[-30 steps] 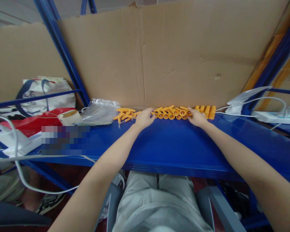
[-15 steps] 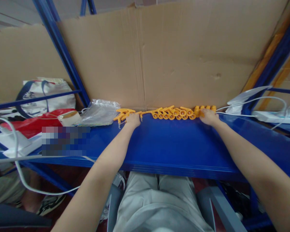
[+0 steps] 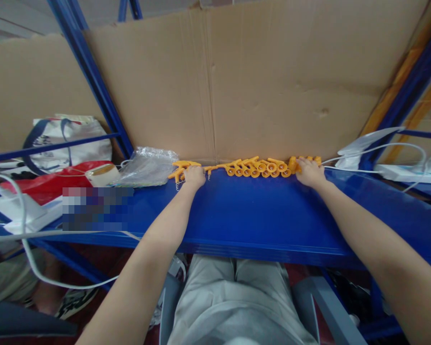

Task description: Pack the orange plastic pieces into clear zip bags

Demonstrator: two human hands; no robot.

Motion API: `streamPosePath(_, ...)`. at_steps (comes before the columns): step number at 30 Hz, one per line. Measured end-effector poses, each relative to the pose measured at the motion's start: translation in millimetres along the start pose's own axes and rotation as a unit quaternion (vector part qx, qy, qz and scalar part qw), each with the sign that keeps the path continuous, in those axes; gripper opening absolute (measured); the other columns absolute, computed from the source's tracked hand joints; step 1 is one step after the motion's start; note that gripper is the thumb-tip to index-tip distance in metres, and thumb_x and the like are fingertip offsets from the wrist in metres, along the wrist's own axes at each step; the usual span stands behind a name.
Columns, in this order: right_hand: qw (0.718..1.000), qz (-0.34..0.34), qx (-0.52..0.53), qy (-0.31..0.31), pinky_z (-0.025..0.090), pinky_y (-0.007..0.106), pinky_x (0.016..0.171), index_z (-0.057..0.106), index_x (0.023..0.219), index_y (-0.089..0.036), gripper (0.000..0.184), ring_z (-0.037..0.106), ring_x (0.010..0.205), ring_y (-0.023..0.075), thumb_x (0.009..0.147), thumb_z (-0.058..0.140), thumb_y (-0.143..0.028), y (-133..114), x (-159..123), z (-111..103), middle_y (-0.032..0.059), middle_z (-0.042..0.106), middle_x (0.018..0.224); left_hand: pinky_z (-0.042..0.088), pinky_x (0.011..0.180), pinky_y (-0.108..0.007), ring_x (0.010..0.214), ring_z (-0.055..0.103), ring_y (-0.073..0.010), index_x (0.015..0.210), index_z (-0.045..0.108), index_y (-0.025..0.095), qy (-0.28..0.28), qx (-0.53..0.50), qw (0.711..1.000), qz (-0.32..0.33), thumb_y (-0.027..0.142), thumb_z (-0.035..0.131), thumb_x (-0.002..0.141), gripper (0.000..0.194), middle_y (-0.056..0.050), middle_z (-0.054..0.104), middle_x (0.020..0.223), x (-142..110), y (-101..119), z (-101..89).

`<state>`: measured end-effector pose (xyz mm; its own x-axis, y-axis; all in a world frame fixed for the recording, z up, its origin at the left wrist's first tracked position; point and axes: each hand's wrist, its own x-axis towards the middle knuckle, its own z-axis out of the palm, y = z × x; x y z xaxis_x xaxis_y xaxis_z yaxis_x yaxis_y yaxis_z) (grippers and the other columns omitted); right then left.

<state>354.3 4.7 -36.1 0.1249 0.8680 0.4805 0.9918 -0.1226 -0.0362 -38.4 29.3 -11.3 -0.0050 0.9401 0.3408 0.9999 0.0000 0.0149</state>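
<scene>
My left hand [image 3: 195, 177] is at the back of the blue shelf, its fingers closed over one of the orange corkscrew handles [image 3: 181, 167] with metal spirals hanging down. Another handle with a spiral [image 3: 209, 170] lies just right of that hand. Farther right, my right hand [image 3: 311, 172] reaches onto a short row of small orange plastic pieces [image 3: 293, 164]. Its fingers curl over them and partly hide them. Between both hands lie several orange corkscrew bodies [image 3: 260, 168], stacked with their round open ends facing me.
A cardboard sheet [image 3: 266, 86] stands upright behind the blue shelf [image 3: 244, 215]. Clear plastic bags [image 3: 147, 167] lie left of the handles, beside a red bag [image 3: 61, 182]. White cables [image 3: 373, 170] run at the right. Another person's shoe [image 3: 77, 302] shows at lower left.
My left hand has shifted slightly left and back over the corkscrew handles. The right hand's fingers have moved a little over the small orange pieces; the stacked bodies lie as before.
</scene>
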Motion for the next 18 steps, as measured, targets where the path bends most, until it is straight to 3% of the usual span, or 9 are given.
streamPosePath(6,0.999,-0.034,-0.015,-0.012,0.023,0.068,0.108,0.043,0.144,-0.014,0.058,0.04,0.136,0.0341,0.087,0.036,-0.02,-4.1,-0.6,9.0,0.0162,0.047,0.147,0.042,0.099,-0.046,0.117,0.059,-0.0302,0.11,0.071,0.02,0.017,-0.014,1.0,0.003,0.014,0.047,0.085,0.035,-0.013,0.069,0.119,0.6,-0.1,0.0)
streamPosePath(11,1.0,-0.009,-0.016,0.023,0.03,0.064,0.103,0.053,0.136,-0.013,0.051,0.046,0.128,0.0361,0.087,0.038,-0.021,-8.0,2.7,7.7,0.0195,0.055,0.136,0.042,0.096,-0.046,0.114,0.06,-0.0312,0.115,0.067,0.018,0.041,-0.028,0.999,-0.006,0.016,0.044,0.087,0.036,-0.016,0.071,0.113,-4.8,3.7,-6.0)
streamPosePath(18,0.998,0.058,-0.026,0.028,0.038,0.056,0.095,0.062,0.117,-0.007,0.043,0.051,0.116,0.0373,0.085,0.042,-0.026,-11.3,5.6,1.8,0.0232,0.06,0.123,0.042,0.094,-0.043,0.113,0.062,-0.0309,0.115,0.064,0.016,0.057,-0.039,0.998,-0.008,0.019,0.043,0.09,0.032,-0.016,0.071,0.113,-9.1,9.5,-16.2)
